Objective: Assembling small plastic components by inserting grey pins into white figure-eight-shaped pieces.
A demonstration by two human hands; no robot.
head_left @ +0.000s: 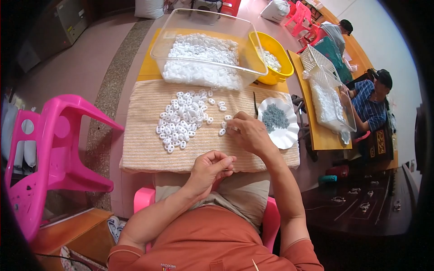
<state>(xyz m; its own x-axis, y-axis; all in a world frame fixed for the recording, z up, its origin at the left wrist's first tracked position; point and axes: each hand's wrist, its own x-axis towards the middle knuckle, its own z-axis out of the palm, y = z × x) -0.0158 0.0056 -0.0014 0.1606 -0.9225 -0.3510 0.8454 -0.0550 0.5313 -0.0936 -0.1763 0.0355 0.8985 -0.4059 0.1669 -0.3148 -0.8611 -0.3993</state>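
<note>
My left hand is over the near edge of the towel-covered table, its thumb and forefinger pinched together. Whatever lies between those fingertips is too small to make out. My right hand reaches down to the cloth with curled fingers, their tips beside a few white oval plastic pieces; what they grip is hidden. Left of it spreads a loose pile of white two-holed oval pieces. To its right stands a white scalloped plate holding a heap of small grey-blue bits.
A clear plastic bin of white pieces and a yellow basin stand behind the towel. A pink stool is at left. At right, a person sits by another table with a white basket.
</note>
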